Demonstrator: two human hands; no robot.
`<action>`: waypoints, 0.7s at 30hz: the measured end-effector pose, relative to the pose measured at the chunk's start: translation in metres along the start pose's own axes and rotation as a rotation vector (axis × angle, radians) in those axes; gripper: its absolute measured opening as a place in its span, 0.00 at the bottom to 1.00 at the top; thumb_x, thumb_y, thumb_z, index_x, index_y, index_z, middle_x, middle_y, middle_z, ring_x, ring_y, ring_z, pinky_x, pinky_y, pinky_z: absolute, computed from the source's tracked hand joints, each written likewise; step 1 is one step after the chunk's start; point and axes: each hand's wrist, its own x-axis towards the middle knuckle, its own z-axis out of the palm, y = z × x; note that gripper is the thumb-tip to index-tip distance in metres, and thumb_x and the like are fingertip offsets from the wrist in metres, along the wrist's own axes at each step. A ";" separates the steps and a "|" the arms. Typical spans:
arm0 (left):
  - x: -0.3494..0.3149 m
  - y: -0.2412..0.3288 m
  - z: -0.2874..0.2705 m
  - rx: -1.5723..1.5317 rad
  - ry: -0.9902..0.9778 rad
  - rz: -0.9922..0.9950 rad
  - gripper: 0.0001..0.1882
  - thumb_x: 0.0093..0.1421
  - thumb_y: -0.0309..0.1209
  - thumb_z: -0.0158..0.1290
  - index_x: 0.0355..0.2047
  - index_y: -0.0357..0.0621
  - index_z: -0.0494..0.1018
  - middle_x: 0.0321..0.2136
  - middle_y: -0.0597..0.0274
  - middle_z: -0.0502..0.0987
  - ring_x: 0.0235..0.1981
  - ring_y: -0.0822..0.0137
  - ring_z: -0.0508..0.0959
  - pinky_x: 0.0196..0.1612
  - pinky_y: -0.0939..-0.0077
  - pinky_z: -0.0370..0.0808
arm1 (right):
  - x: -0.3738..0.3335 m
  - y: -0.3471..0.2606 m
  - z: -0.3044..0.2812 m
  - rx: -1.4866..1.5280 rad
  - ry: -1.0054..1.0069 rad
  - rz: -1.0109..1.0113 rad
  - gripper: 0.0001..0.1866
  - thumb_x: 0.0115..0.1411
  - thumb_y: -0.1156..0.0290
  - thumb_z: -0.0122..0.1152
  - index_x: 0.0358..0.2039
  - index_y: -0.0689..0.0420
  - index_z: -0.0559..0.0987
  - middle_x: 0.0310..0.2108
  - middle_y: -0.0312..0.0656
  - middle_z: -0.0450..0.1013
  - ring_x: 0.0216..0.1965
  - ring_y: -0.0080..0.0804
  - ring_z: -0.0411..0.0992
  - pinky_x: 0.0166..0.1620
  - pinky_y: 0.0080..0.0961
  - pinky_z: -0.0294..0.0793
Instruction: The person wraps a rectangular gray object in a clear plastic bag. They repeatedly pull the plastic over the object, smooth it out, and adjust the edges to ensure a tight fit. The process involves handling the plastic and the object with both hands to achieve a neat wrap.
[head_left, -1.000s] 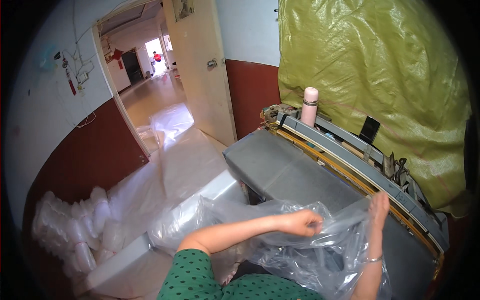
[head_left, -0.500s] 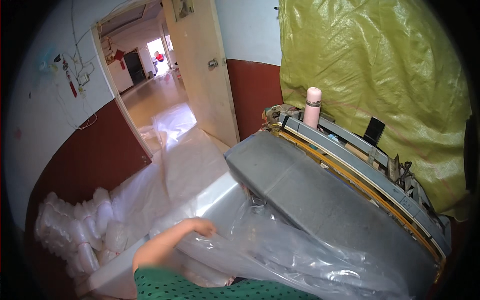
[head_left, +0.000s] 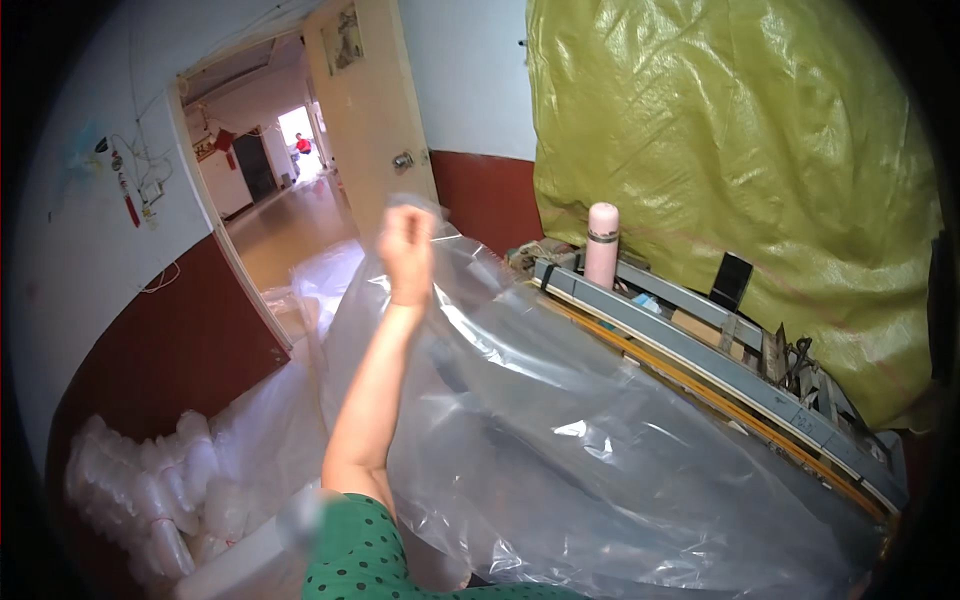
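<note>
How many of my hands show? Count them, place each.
1: your left hand, raised before the door, holding clear plastic. Your right hand may be hidden.

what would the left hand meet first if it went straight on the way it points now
Probably the open door, near its knob: the left hand, holding up the clear plastic sheet, points toward it, though depth is hard to judge from this view.
</note>
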 end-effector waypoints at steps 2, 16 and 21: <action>-0.063 -0.095 -0.004 0.444 -0.496 0.140 0.21 0.56 0.42 0.51 0.42 0.37 0.69 0.42 0.47 0.71 0.49 0.54 0.67 0.51 0.63 0.64 | 0.005 -0.012 0.015 -0.010 -0.032 -0.032 0.18 0.64 0.66 0.41 0.47 0.65 0.69 0.45 0.46 0.69 0.47 0.35 0.67 0.50 0.26 0.64; -0.138 -0.174 -0.010 0.870 -0.653 -0.607 0.21 0.56 0.46 0.47 0.46 0.49 0.70 0.47 0.54 0.70 0.50 0.55 0.68 0.50 0.61 0.65 | 0.022 0.047 0.006 -0.278 -0.070 -0.001 0.18 0.65 0.66 0.40 0.47 0.64 0.69 0.46 0.47 0.69 0.47 0.36 0.67 0.51 0.27 0.64; -0.159 -0.151 0.007 0.539 -0.430 -0.044 0.14 0.55 0.31 0.50 0.40 0.38 0.71 0.42 0.48 0.72 0.44 0.51 0.71 0.47 0.64 0.68 | 0.023 0.091 0.017 -0.095 -0.077 -0.130 0.18 0.64 0.64 0.40 0.48 0.63 0.69 0.46 0.48 0.69 0.47 0.38 0.67 0.51 0.28 0.63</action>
